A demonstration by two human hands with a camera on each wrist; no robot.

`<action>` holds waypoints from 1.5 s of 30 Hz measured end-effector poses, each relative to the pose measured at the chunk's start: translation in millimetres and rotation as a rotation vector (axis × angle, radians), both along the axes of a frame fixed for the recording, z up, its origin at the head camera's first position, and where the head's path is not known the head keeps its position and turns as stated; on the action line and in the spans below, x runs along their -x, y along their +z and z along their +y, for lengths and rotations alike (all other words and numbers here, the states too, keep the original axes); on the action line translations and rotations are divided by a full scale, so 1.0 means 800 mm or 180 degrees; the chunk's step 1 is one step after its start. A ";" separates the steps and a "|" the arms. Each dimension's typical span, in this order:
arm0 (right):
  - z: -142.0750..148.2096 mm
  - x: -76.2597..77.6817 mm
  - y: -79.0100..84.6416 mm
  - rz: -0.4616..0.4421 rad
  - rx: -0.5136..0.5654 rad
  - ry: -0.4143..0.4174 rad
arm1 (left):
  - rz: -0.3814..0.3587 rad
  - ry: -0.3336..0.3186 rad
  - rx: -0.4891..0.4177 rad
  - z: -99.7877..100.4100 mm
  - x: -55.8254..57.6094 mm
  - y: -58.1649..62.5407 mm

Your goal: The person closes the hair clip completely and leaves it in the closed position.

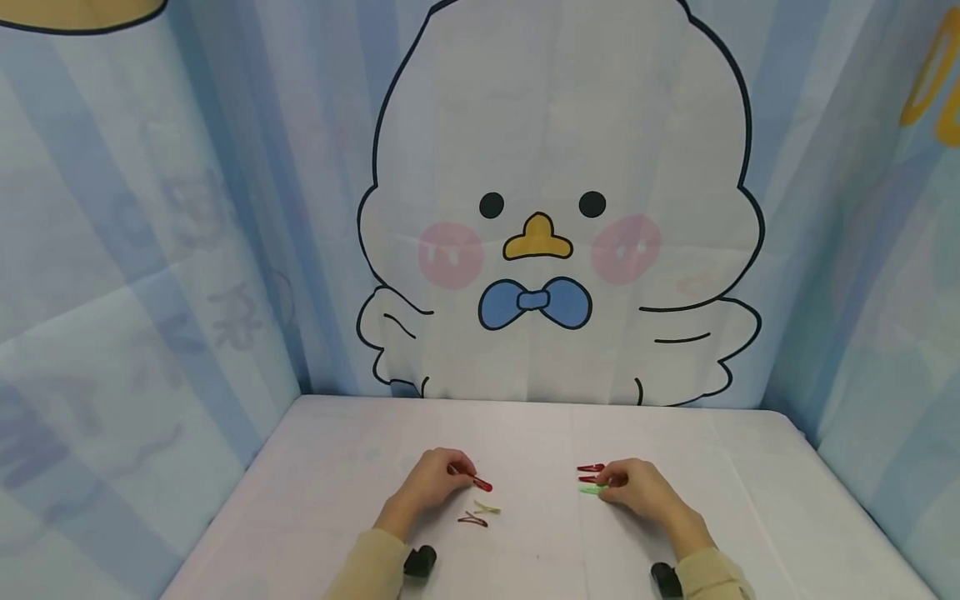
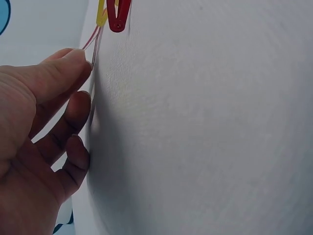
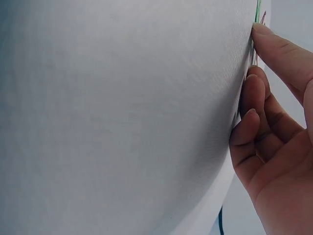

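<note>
My left hand [image 1: 431, 483] pinches a red snap hair clip [image 1: 483, 483] by its near end, thumb against fingertips, close above the table. Below that clip lie a yellow-green hair clip [image 1: 487, 507] and a dark red one [image 1: 473, 521]. To the right, my right hand [image 1: 643, 489] holds the end of a green hair clip [image 1: 591, 490] between thumb and finger, at the table surface. Two red hair clips, an upper one [image 1: 590, 467] and a lower one [image 1: 587, 479], lie just beyond it. In the right wrist view the thumb hides part of the green clip.
A white-covered table [image 1: 532, 550] stretches under both hands. Behind it hangs a curtain [image 1: 540, 150] with a printed chick. Striped blue cloth walls [image 1: 112, 292] close off both sides. A black wrist device [image 1: 421, 561] sits at the left cuff, another [image 1: 665, 580] at the right.
</note>
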State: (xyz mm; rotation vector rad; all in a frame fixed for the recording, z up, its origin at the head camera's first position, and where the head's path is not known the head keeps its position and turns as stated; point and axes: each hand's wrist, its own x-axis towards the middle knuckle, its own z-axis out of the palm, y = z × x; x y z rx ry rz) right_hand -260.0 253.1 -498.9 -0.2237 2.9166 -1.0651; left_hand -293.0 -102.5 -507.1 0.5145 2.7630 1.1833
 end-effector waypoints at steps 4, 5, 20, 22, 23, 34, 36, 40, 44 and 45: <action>0.002 -0.001 0.001 -0.0024 0.0002 -0.0024 | -0.0004 0.0014 -0.0032 0.001 0.001 0.001; 0.003 -0.001 0.002 -0.0051 0.0012 -0.0047 | -0.0010 0.0025 -0.0033 0.001 0.001 0.001; 0.006 0.003 0.016 0.0200 0.0046 -0.0219 | 0.0089 0.0181 -0.0342 -0.011 0.002 0.001; 0.005 0.003 0.019 0.0253 0.0042 -0.0214 | 0.0058 0.0194 -0.0407 -0.010 0.002 0.006; 0.004 0.002 0.020 0.0267 0.0039 -0.0208 | 0.0039 0.0195 -0.0442 -0.010 0.001 0.008; -0.012 -0.001 0.031 0.0391 0.0257 -0.0166 | -0.0094 0.0200 -0.0806 -0.001 -0.008 0.013; -0.015 -0.001 0.032 0.0401 0.0276 -0.0152 | -0.0089 0.0207 -0.0865 0.001 -0.010 0.013; -0.020 -0.002 0.037 0.0428 0.0289 -0.0146 | -0.0070 0.0184 -0.0989 0.005 -0.013 0.014; -0.028 -0.003 0.042 0.0494 0.0341 -0.0112 | -0.0050 0.0155 -0.1070 0.010 -0.016 0.017; -0.030 -0.003 0.043 0.0505 0.0378 -0.0101 | -0.0040 0.0148 -0.1099 0.011 -0.018 0.018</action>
